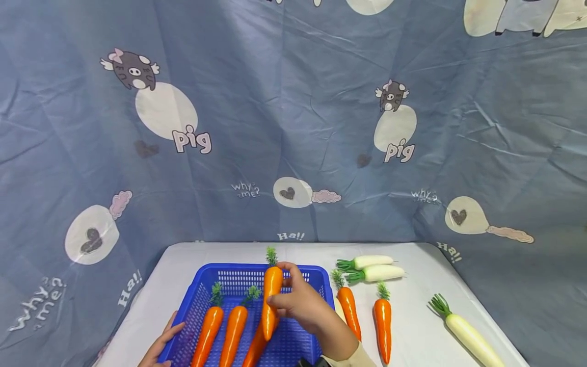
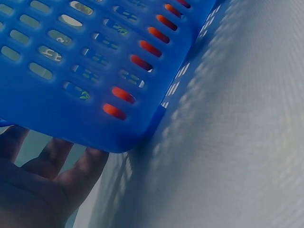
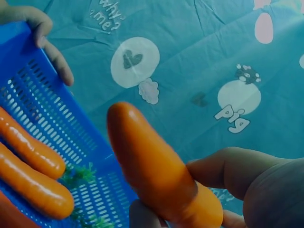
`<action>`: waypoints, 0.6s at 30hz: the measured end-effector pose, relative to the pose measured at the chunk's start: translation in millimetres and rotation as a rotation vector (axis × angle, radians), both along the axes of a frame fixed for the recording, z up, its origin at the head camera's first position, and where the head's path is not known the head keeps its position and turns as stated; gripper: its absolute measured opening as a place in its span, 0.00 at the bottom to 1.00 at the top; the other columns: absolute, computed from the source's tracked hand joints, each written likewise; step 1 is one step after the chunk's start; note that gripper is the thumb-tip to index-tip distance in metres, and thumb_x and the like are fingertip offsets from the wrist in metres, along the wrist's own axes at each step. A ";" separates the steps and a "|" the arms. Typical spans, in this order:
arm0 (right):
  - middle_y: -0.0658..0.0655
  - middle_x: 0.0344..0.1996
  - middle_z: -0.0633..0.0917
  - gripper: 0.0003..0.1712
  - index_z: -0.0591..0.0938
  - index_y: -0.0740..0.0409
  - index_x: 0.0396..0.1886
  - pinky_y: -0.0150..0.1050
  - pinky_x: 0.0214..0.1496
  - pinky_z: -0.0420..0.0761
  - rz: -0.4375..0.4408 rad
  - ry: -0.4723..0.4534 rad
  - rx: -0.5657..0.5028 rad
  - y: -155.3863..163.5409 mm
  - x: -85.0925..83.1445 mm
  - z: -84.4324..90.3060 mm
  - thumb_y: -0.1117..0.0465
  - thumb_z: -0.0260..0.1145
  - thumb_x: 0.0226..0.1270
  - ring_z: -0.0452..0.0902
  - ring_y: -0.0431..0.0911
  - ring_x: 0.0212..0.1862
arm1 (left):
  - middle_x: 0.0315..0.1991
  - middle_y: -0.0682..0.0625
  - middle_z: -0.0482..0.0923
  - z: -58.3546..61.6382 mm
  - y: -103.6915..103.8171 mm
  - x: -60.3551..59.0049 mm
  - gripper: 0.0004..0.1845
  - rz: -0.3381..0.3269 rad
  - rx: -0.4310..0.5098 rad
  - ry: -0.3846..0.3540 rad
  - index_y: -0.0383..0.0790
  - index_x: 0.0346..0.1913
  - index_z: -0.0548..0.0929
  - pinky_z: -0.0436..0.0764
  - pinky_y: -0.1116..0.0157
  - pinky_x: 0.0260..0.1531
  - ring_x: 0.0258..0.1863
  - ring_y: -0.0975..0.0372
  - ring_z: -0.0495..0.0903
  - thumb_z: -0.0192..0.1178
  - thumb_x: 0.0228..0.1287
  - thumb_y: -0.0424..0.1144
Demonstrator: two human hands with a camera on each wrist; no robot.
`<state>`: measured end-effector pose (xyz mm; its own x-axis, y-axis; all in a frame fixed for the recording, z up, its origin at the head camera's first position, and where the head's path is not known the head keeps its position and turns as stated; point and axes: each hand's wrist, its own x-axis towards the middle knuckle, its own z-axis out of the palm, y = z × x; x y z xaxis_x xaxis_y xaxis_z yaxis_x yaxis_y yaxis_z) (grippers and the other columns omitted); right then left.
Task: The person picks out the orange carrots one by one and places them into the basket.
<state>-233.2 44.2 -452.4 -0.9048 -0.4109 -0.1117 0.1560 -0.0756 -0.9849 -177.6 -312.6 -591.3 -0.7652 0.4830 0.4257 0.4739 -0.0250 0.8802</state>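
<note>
A blue perforated basket (image 1: 238, 272) sits on the white table, holding three orange toy carrots; two lie side by side (image 1: 208, 329) (image 1: 235, 329). My right hand (image 1: 304, 306) grips another carrot (image 1: 270, 306) above the basket, green top pointing away; the right wrist view shows this carrot (image 3: 152, 166) pinched between thumb and fingers. My left hand (image 1: 160, 346) rests with straight fingers against the basket's near left corner. In the left wrist view the left hand's fingers (image 2: 61, 166) lie under the basket's corner (image 2: 114, 137).
Right of the basket lie two more carrots (image 1: 349, 311) (image 1: 382, 326), two white radishes (image 1: 371, 268) at the back and one white radish (image 1: 468, 334) near the right edge. A blue cartoon-print cloth (image 1: 293, 127) hangs behind and around the table.
</note>
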 end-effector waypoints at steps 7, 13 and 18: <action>0.67 0.55 0.66 0.47 0.59 0.48 0.70 0.50 0.38 0.82 0.035 -0.016 0.015 -0.2 -1.1 -3.5 0.71 0.68 0.52 0.80 0.55 0.42 | 0.65 0.87 0.38 3.0 -2.3 1.8 0.30 -0.039 0.023 -0.167 0.46 0.75 0.52 0.71 0.72 0.49 0.60 0.91 0.47 0.38 0.70 0.40; 0.68 0.56 0.67 0.49 0.58 0.46 0.72 0.49 0.39 0.82 0.066 -0.038 0.031 -0.3 -0.9 -4.4 0.72 0.69 0.51 0.81 0.55 0.42 | 0.65 0.87 0.38 5.6 -0.8 3.4 0.30 -0.016 0.002 -0.173 0.43 0.75 0.52 0.71 0.72 0.48 0.60 0.91 0.47 0.38 0.70 0.40; 0.71 0.58 0.66 0.51 0.58 0.45 0.73 0.53 0.41 0.82 0.101 -0.073 0.078 1.6 0.5 -6.1 0.72 0.69 0.50 0.80 0.57 0.43 | 0.65 0.88 0.37 7.2 -0.4 4.6 0.30 0.011 -0.027 -0.160 0.39 0.74 0.51 0.71 0.72 0.48 0.60 0.92 0.47 0.38 0.71 0.42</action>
